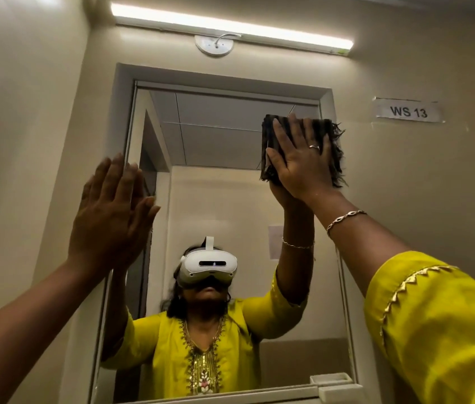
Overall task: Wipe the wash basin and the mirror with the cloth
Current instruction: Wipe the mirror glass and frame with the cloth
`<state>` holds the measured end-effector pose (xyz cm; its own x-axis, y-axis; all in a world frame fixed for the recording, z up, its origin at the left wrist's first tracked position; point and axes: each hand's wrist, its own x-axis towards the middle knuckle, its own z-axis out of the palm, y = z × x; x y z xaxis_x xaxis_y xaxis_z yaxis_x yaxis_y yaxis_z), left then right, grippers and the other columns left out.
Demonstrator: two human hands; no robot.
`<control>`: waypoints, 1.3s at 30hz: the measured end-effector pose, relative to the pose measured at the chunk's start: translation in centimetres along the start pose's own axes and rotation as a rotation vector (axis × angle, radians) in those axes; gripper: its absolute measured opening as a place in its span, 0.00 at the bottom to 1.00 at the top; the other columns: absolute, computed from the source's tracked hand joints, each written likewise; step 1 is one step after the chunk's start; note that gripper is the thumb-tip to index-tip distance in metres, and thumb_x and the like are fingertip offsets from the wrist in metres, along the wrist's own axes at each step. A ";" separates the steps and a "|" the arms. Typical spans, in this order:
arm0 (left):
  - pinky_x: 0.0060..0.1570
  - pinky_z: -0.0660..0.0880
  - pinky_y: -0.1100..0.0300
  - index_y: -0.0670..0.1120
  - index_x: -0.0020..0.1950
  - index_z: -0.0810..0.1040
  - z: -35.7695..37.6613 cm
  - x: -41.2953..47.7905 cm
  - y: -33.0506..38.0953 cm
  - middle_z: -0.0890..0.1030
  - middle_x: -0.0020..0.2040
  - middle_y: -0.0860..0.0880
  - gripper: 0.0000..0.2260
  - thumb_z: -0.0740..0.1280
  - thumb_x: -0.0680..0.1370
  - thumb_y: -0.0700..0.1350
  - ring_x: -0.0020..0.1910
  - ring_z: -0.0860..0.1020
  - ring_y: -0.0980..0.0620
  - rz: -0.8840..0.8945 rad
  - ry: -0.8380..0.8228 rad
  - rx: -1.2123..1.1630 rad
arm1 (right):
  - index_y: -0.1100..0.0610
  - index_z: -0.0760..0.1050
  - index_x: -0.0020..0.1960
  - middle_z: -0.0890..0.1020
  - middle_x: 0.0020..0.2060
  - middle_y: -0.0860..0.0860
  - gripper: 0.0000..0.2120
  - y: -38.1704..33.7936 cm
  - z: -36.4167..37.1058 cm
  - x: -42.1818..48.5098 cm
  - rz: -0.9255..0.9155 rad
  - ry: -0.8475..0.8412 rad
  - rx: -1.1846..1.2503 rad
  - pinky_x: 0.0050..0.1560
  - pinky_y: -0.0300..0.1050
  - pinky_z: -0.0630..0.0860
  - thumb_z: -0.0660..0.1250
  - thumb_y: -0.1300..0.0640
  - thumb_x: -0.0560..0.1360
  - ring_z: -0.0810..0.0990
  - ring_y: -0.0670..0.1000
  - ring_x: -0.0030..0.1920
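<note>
The right hand (300, 158) lay flat with fingers straight and spread, gripping nothing. It pressed the folded dark cloth (334, 153) against the top right corner of the mirror (221, 199), probably so the whole palm could push evenly on the glass. The cloth's frayed fringe overhung the mirror's right frame (326, 112) and reached the wall below the "WS 13" label (408, 112). So there was little room to go up or right, while open glass stretched left and down from the cloth. The left hand (111, 211), also flat and empty, was at the mirror's left edge, seemingly bracing there for balance. The wash basin was out of view below the mirror.
</note>
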<state>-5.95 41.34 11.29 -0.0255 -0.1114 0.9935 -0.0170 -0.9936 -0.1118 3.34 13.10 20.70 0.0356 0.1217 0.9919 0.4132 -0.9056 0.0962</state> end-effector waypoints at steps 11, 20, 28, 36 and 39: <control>0.73 0.46 0.57 0.49 0.75 0.48 4.9 0.1 -4.6 0.45 0.76 0.48 0.31 0.48 0.76 0.62 0.74 0.45 0.48 -0.116 -0.018 -0.001 | 0.45 0.45 0.75 0.44 0.76 0.51 0.30 0.9 -0.3 1.6 -0.023 -0.005 0.029 0.71 0.57 0.36 0.42 0.39 0.75 0.40 0.55 0.75; 0.59 0.68 0.40 0.47 0.73 0.53 3.4 -1.1 -3.4 0.62 0.71 0.40 0.30 0.59 0.77 0.57 0.67 0.65 0.39 -0.253 0.176 -0.246 | 0.44 0.46 0.75 0.45 0.76 0.52 0.32 1.7 -0.5 4.2 0.011 0.019 0.021 0.72 0.57 0.39 0.40 0.38 0.72 0.42 0.55 0.75; 0.30 0.70 0.59 0.34 0.52 0.69 -0.9 -1.4 -1.1 0.73 0.32 0.40 0.52 0.46 0.56 0.80 0.28 0.72 0.43 -0.545 -0.011 -0.505 | 0.43 0.49 0.75 0.48 0.76 0.52 0.32 1.6 0.1 4.5 0.077 0.098 -0.010 0.71 0.62 0.39 0.41 0.38 0.72 0.44 0.57 0.75; 0.37 0.75 0.38 0.37 0.39 0.71 -0.9 -3.5 -1.4 0.74 0.32 0.32 0.45 0.52 0.54 0.79 0.29 0.74 0.38 -0.668 -0.135 -0.612 | 0.44 0.48 0.75 0.48 0.76 0.53 0.32 1.4 0.0 4.6 0.106 0.089 0.002 0.71 0.60 0.40 0.40 0.38 0.72 0.45 0.57 0.75; 0.34 0.75 0.51 0.37 0.60 0.68 -0.8 -3.5 -1.0 0.77 0.42 0.33 0.50 0.47 0.60 0.78 0.35 0.76 0.42 -0.571 -0.053 -0.482 | 0.45 0.46 0.75 0.47 0.76 0.53 0.33 0.4 0.0 4.5 0.157 0.065 0.019 0.71 0.61 0.39 0.39 0.37 0.72 0.44 0.58 0.75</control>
<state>-6.62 42.72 7.90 0.1668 0.4065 0.8983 -0.4495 -0.7795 0.4362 3.65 13.25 25.20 0.0423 -0.0475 0.9980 0.4241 -0.9035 -0.0610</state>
